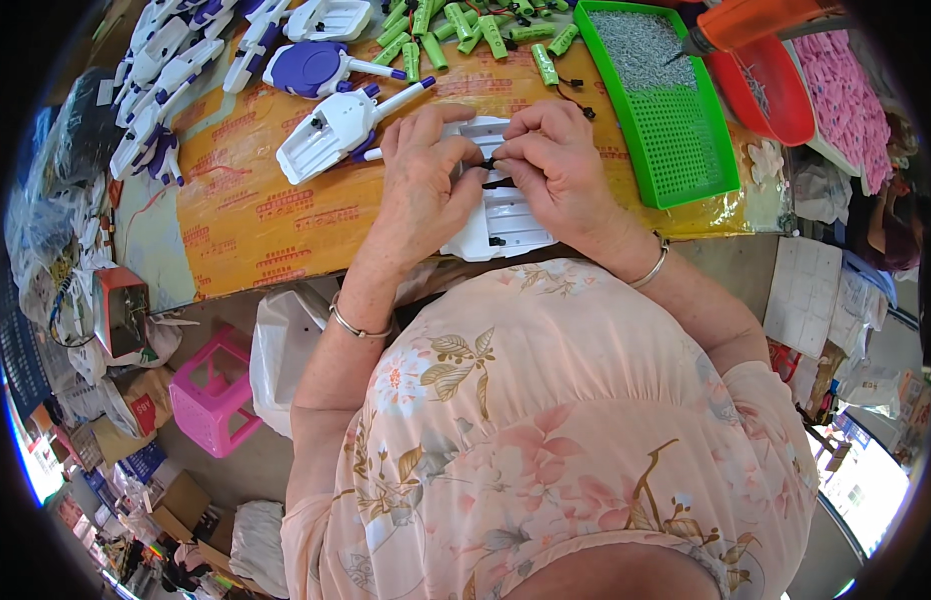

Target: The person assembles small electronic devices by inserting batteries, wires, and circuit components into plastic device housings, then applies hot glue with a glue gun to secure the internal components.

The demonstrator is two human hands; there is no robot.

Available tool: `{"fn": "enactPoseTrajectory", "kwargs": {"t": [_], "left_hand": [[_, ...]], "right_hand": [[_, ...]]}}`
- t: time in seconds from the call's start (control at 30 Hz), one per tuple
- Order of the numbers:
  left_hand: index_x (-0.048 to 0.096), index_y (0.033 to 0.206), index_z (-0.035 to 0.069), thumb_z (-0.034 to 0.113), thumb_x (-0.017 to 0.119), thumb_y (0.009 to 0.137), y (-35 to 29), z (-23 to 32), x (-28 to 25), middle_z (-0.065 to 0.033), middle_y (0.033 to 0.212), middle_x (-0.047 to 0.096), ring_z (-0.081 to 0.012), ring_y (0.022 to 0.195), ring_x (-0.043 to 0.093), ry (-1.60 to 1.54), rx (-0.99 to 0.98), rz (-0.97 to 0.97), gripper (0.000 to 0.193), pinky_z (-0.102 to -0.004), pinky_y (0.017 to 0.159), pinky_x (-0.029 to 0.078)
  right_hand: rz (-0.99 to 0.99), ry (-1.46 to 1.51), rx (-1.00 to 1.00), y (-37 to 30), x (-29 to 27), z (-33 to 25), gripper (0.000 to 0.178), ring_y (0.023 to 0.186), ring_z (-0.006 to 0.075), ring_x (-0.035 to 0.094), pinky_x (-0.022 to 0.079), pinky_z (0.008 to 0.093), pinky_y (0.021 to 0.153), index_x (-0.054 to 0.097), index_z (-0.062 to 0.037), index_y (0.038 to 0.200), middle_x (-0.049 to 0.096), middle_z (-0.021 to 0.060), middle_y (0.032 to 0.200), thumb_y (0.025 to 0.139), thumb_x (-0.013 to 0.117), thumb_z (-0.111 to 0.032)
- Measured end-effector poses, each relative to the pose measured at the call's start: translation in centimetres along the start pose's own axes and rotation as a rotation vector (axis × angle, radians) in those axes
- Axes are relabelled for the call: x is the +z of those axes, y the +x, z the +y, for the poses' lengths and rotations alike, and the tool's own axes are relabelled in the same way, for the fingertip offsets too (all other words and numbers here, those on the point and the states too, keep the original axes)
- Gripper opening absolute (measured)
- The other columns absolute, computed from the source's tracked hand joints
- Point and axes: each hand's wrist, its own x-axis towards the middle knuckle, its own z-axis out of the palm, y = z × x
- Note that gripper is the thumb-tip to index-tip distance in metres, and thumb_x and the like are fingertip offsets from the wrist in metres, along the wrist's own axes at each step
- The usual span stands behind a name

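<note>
At the table's near edge, my left hand (426, 185) and my right hand (564, 165) meet over a white plastic housing (518, 228). The fingertips of both hands pinch a small black connector (490, 164) above the housing's middle. My fingers hide much of the connector and part of the housing. A small black piece (497, 241) sits inside the housing's near end. To the left of my left hand lies another white housing (326, 140) with a long handle, its hollow side up. Beyond it is a purple-and-white one (308, 68).
Several green battery packs (491, 35) with wires lie at the back. A green tray (726, 180) of small screws stands right, beside a red bowl (801, 100) and an orange power screwdriver (751, 22). Several assembled housings (161, 100) pile up left. A pink stool (201, 410) stands below the table.
</note>
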Motion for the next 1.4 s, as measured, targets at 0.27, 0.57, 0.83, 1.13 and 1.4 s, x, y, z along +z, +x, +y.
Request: {"fn": "enactPoseTrajectory", "kwargs": {"t": [0.27, 0.57, 0.83, 1.13, 1.4], "left_hand": [[0.068, 0.084, 0.004, 0.005, 0.069, 0.075, 0.0, -0.1, 0.1, -0.0123, 0.123, 0.061, -0.0312, 0.119, 0.052, 0.024, 0.021, 0.002, 0.009, -0.0483, 0.107, 0.03], [0.069, 0.088, 0.004, 0.004, 0.068, 0.074, -0.1, -0.2, 0.4, -0.0122, 0.122, 0.06, -0.031, 0.12, 0.051, 0.033, 0.045, 0.028, 0.014, -0.0485, 0.108, 0.03], [0.068, 0.086, 0.003, 0.004, 0.068, 0.073, -0.1, -0.4, 0.4, -0.0126, 0.123, 0.06, -0.0317, 0.119, 0.051, 0.029, 0.058, 0.029, 0.013, -0.0481, 0.107, 0.031], [0.066, 0.084, 0.003, 0.004, 0.067, 0.074, 0.0, -0.2, 0.1, -0.0135, 0.122, 0.06, -0.0328, 0.117, 0.052, -0.001, 0.047, 0.007, 0.01, -0.0488, 0.108, 0.031], [0.068, 0.085, 0.003, 0.005, 0.068, 0.075, 0.0, -0.2, 0.1, -0.0137, 0.122, 0.06, -0.0331, 0.118, 0.053, -0.014, 0.036, 0.011, 0.011, -0.049, 0.108, 0.031]], "right_hand": [[-0.104, -0.225, -0.143, 0.8, -0.5, -0.6, 0.009, 0.103, 0.0256, 0.054, 0.036, 0.0474, 0.1, 0.066, -0.0068, 0.081, 0.059, 0.0031, 0.099, 0.072, 0.069, -0.005], [-0.193, -0.309, -0.305, 2.5, -0.8, -1.2, 0.006, 0.101, 0.0258, 0.054, 0.034, 0.0511, 0.103, 0.063, -0.0053, 0.08, 0.055, 0.0047, 0.097, 0.077, 0.06, -0.01], [-0.21, -0.279, -0.355, 2.2, -1.0, -0.7, 0.01, 0.1, 0.0289, 0.053, 0.037, 0.048, 0.101, 0.06, -0.0015, 0.08, 0.055, 0.0103, 0.099, 0.075, 0.061, -0.01], [-0.261, -0.225, -0.293, 2.6, -1.4, -0.3, 0.008, 0.099, 0.0308, 0.053, 0.039, 0.0448, 0.097, 0.059, -0.0005, 0.08, 0.055, 0.0109, 0.1, 0.075, 0.061, -0.007], [-0.167, 0.081, -0.089, 1.2, -1.0, 0.6, 0.015, 0.096, 0.0293, 0.054, 0.04, 0.0412, 0.088, 0.06, -0.003, 0.083, 0.056, 0.0081, 0.097, 0.073, 0.071, 0.002]]}}
